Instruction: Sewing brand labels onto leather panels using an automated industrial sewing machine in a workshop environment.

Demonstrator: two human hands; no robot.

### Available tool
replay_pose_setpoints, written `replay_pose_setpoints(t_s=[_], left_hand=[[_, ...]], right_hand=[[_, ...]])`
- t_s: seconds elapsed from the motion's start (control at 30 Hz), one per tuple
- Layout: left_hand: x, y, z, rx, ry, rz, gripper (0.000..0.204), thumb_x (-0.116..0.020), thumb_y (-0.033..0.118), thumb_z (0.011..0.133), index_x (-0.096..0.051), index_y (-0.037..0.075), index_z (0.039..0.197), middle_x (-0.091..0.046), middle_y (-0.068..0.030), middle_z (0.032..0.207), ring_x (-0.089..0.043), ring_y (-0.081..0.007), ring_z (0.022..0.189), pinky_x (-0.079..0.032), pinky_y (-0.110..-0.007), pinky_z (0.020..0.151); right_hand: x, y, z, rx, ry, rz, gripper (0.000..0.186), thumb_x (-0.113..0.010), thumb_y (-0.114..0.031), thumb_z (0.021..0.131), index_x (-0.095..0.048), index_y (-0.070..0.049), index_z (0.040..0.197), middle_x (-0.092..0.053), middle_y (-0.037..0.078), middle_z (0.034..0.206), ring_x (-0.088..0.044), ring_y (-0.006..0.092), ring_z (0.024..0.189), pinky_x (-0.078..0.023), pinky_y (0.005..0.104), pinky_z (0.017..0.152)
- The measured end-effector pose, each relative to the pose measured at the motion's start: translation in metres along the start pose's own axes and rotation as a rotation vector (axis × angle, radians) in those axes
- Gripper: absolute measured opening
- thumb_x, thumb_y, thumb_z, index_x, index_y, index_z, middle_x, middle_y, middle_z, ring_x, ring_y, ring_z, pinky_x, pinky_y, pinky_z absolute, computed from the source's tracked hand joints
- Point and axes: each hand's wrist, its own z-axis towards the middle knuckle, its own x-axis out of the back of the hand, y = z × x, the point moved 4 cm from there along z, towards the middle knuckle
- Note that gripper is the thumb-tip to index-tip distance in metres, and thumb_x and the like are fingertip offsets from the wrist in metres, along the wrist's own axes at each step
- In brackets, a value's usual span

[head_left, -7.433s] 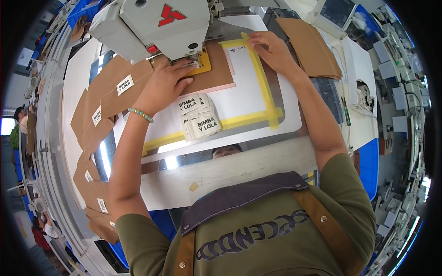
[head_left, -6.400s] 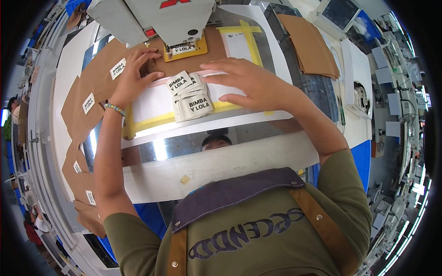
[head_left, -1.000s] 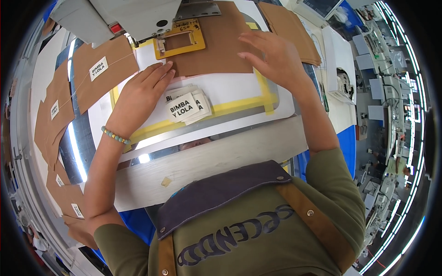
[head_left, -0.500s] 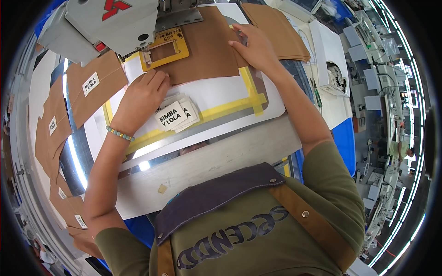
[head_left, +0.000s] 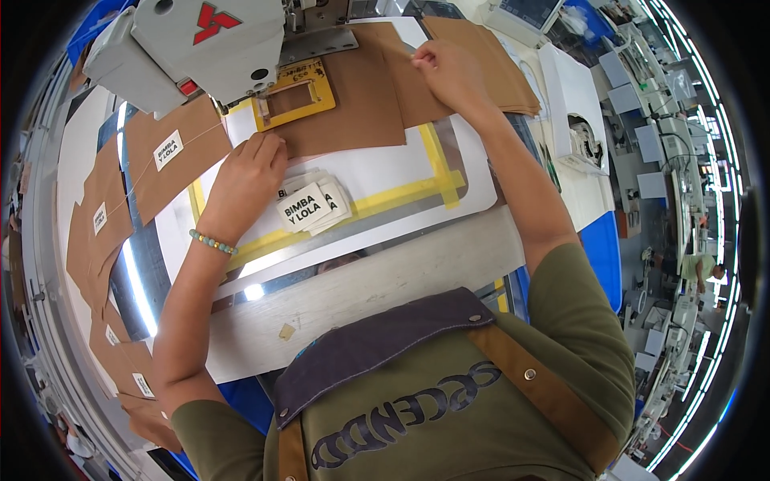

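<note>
A brown sheet-like panel (head_left: 353, 124) lies under the head of a white sewing machine (head_left: 212, 52), with a yellow rectangular frame (head_left: 298, 119) resting on its left part. My left hand (head_left: 249, 176) is closed at the panel's near left corner, fingertips pinched on its edge. At the right, my right hand (head_left: 453, 76) is closed, its fingers pinching the far right edge of a second brown panel (head_left: 411, 88) that overlaps the first one. Beside my left hand lies a small pile of white labels (head_left: 309, 207) with dark print.
Brown panels with white labels (head_left: 172, 164) trail down the left side, joined by thread. A stack of brown panels (head_left: 501, 76) sits beyond my right hand. Yellow tape (head_left: 437, 164) borders the white work plate (head_left: 473, 172). A white box (head_left: 573, 112) stands farther right.
My right hand has moved slightly right, its fingers now drawn together, and the second panel shows farther out to the right. My left hand has shifted slightly left and down.
</note>
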Motion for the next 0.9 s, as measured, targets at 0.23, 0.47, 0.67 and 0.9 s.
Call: replay_pose_setpoints(t_s=[0.23,0.47,0.67,0.9], left_hand=[[0.007,-0.016,-0.034,0.189,-0.073,0.123,0.036,-0.068,0.003,0.089,-0.070,-0.004,0.125,-0.064,-0.0111,0.109,-0.067,-0.0266,0.105,-0.060,-0.039,0.086],[0.018,-0.013,-0.043,0.230,-0.016,-0.047,0.039,-0.067,0.004,0.095,-0.069,-0.001,0.134,-0.069,-0.0130,0.134,-0.064,-0.0311,0.127,-0.055,-0.043,0.105],[0.022,0.002,-0.056,0.400,-0.063,-0.190,0.049,-0.068,0.016,0.104,-0.061,0.006,0.152,-0.058,-0.0099,0.162,-0.043,-0.0357,0.156,-0.039,-0.052,0.126],[0.020,-0.003,-0.064,0.422,-0.111,-0.336,0.054,-0.064,0.015,0.106,-0.056,0.010,0.159,-0.049,-0.0038,0.171,-0.030,-0.0358,0.164,-0.031,-0.051,0.132]], right_hand=[[0.094,0.050,-0.005,-0.053,0.229,-0.464,0.017,-0.071,-0.021,0.097,-0.080,-0.010,0.106,-0.077,0.011,0.105,-0.072,0.0344,0.106,-0.057,0.0479,0.091],[0.064,0.054,-0.038,0.301,0.147,-0.412,0.034,-0.072,-0.024,0.098,-0.077,-0.006,0.127,-0.071,0.010,0.138,-0.063,0.0332,0.130,-0.052,0.0469,0.109],[-0.001,-0.063,-0.070,0.584,-0.285,-0.163,0.056,-0.063,-0.036,0.109,-0.057,-0.008,0.156,-0.047,0.008,0.171,-0.033,0.0310,0.163,-0.026,0.0525,0.133],[-0.017,-0.084,-0.091,0.667,-0.316,-0.319,0.065,-0.057,-0.049,0.111,-0.051,-0.008,0.161,-0.044,0.005,0.173,-0.029,0.0242,0.165,-0.017,0.0576,0.136]])
